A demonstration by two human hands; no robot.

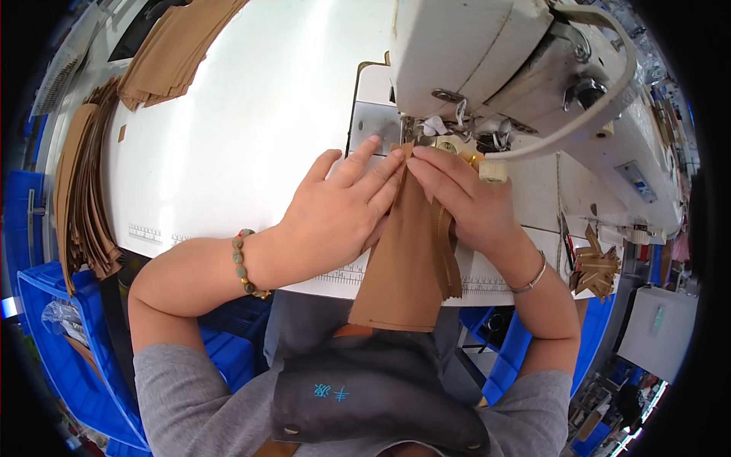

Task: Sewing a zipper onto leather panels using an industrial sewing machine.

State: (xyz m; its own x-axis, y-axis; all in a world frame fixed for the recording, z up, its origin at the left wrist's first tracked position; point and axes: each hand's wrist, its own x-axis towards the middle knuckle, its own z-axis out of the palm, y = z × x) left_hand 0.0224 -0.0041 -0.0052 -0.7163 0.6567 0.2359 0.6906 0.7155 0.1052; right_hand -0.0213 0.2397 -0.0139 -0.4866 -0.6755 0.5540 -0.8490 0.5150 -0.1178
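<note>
My left hand [339, 206] lies with fingers spread, its index fingertip on a long brown fabric piece [396, 282] beside the presser foot [409, 131] of a white sewing machine [472, 53]. My right hand [468, 198] pinches the same piece near the needle area, fingers pressed together. A zipper [442, 232] runs down the fabric's right side, partly under my right hand. The fabric's lower end hangs over the front edge of the white table [266, 91]. My left thumb is mostly hidden.
Stacks of brown pieces lie at the table's back left [164, 53] and left edge [84, 183]. Small brown strips [595, 266] sit on the right. Blue bins [34, 305] stand below at both sides. A curved cable [609, 107] loops over the machine.
</note>
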